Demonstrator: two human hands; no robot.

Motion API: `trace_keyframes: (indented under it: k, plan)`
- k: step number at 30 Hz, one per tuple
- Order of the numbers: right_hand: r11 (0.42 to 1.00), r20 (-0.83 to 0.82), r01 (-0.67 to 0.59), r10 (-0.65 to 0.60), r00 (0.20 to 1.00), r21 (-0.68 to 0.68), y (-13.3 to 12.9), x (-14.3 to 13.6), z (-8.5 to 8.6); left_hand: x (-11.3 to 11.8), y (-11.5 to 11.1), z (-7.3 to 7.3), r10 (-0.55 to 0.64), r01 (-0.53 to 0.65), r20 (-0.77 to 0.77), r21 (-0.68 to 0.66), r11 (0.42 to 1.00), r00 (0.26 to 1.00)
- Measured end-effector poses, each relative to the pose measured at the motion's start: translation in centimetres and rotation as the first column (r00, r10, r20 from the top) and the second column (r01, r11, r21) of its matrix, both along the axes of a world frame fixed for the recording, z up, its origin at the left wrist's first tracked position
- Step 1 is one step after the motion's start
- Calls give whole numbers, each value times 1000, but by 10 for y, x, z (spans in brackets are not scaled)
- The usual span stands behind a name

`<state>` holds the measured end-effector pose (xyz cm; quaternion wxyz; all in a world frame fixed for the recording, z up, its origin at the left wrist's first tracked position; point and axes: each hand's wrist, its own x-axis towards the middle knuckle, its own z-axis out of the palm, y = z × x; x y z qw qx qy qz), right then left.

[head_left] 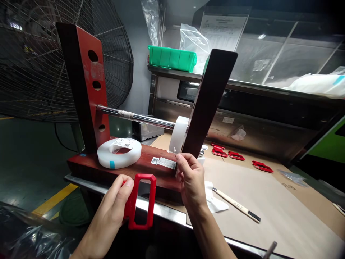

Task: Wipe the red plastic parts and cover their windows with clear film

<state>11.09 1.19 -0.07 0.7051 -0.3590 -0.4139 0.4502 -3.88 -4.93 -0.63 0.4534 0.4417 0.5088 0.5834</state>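
Observation:
My left hand [113,201] grips a red plastic frame [152,201] by its left side, thumb on top; the frame's rectangular opening faces me. My right hand [191,176] pinches a small, shiny piece of clear film [175,150] just below a roll of whitish film [179,133]. That roll hangs on a metal bar [145,119], close against the right post [210,100] of a red-brown wooden stand. On the stand's base [145,172] a larger film roll [104,158] lies flat, with a label and a blue tab.
Several red frames [236,155] lie on the brown-paper-covered table [269,201]. A wooden-handled brush [237,205] rests beside white tissue [219,205]. A green bin [172,58] stands on the shelf behind; a large fan [115,54] is at left.

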Motion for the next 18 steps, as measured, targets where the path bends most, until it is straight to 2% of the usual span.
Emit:
trace_keyframes:
  k: [3,7,14,18]
  plan:
    - [1000,-5,-1,1,1000,15,-6,-1,-1,-2,5,7,-93,89,-41,-72,993,995]
    - [1000,16,-20,20,1000,8,-22,3,-8,-1,23,4,-155,149,-189,-44,988,970]
    - [993,144,-95,104,984,-68,-61,5,-28,18,44,0,-158,159,-269,-20,987,950]
    - [989,178,-59,82,981,-132,-77,1,-32,29,47,4,-203,224,-287,44,974,936]
